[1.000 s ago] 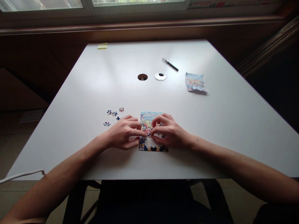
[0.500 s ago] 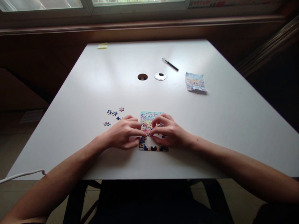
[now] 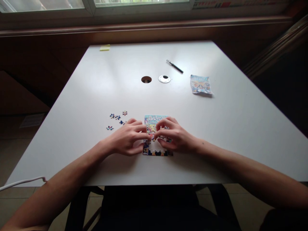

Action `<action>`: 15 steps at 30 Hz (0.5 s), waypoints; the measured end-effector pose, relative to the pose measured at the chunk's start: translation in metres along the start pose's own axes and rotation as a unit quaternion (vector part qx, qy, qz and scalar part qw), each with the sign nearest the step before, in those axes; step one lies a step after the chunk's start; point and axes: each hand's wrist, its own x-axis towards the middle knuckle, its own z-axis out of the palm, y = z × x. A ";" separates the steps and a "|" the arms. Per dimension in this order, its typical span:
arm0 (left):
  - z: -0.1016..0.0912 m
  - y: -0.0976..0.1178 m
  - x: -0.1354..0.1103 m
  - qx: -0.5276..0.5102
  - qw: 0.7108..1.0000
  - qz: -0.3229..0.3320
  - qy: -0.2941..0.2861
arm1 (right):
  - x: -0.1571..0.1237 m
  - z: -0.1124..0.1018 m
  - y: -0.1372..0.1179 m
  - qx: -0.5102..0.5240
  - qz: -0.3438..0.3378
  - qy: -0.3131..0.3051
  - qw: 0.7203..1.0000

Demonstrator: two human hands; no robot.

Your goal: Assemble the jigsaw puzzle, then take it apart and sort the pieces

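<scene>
A small, colourful jigsaw puzzle (image 3: 156, 118) lies flat near the table's front edge, with a pale gap in its lower middle. On its left side, my left hand (image 3: 130, 137) reaches in, the index fingertip resting on the pieces and the thumb apart from it. From the right comes my right hand (image 3: 176, 136), fingers curved and apart, its index fingertip at a piece just above the gap. Both hands cover parts of the puzzle's sides. Several loose puzzle pieces (image 3: 117, 117) lie to the left, beyond my left hand.
The white table (image 3: 72, 106) has a round cable hole (image 3: 146, 79) and a silver grommet cover (image 3: 164, 79). Farther off lie a black pen (image 3: 175, 66), a crumpled printed packet (image 3: 201, 85) and a yellow sticky note (image 3: 105, 47). A white cable (image 3: 22, 183) crosses the front left corner.
My right thumb has parted from the index finger, which now touches the puzzle near the middle. My left hand stays almost where it was.
</scene>
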 end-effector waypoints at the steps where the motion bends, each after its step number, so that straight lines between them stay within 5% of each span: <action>1: -0.001 -0.001 -0.001 -0.004 1.000 -0.008 0.014 | 0.001 -0.003 0.002 0.017 0.016 0.023 0.999; 4: -0.007 -0.007 -0.005 0.007 0.995 -0.040 0.091 | 0.003 -0.011 0.014 0.056 0.090 0.104 0.989; 9: -0.021 -0.028 -0.020 0.100 0.978 -0.085 0.163 | 0.001 -0.016 0.035 0.138 0.226 0.135 0.955; 15: -0.034 -0.046 -0.033 0.142 0.962 -0.127 0.194 | -0.001 -0.017 0.035 0.146 0.234 0.130 0.952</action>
